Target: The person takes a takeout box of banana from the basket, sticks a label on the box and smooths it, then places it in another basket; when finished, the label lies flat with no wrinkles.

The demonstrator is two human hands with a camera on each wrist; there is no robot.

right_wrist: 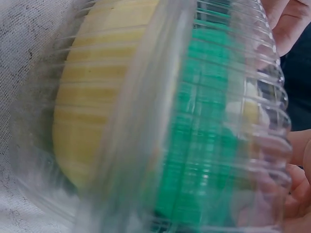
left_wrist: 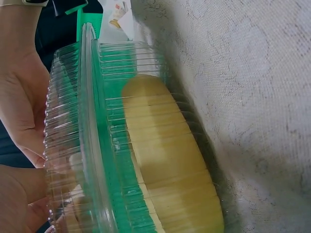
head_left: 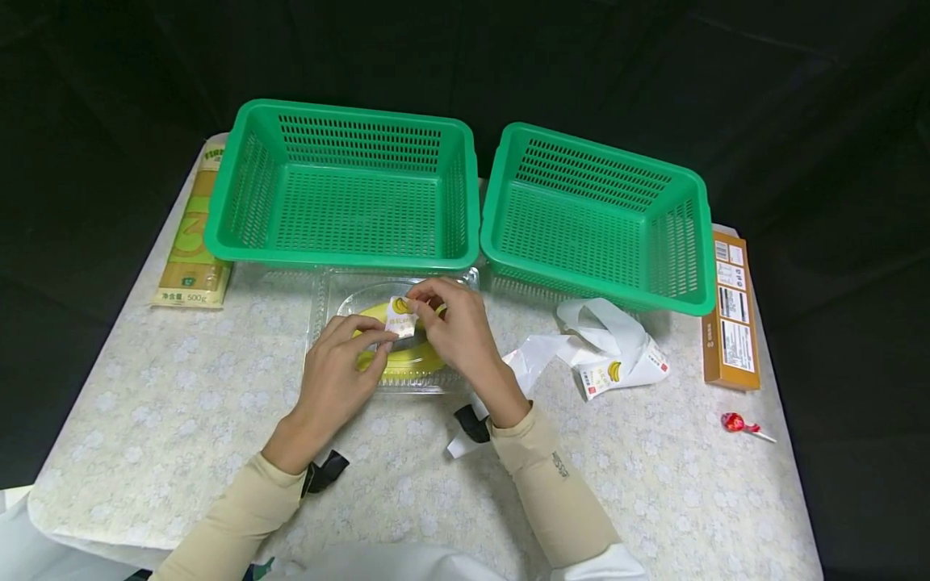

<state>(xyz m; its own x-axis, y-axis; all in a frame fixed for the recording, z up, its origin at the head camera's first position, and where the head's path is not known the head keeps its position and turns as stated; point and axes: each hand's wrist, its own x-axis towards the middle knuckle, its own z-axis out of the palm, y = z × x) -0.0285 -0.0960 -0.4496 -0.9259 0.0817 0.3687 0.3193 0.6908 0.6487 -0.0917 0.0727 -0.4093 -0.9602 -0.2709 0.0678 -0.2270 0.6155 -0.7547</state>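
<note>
In the head view, the small white paper label with a yellow banana print (head_left: 400,319) is over the clear, ribbed plastic clamshell box (head_left: 414,386), and it could crease or go on askew if the two hands pull unevenly, for the right hand (head_left: 461,329) pinches its upper corner between thumb and forefinger, almost closed, while the left hand (head_left: 337,367) appears to pinch its lower edge. From the left wrist, a long, smooth yellow object (left_wrist: 167,150) lies inside the box (its ribbed wall blurs both grips there). From the right wrist, that see-through plastic likewise hides the label's contact.
</note>
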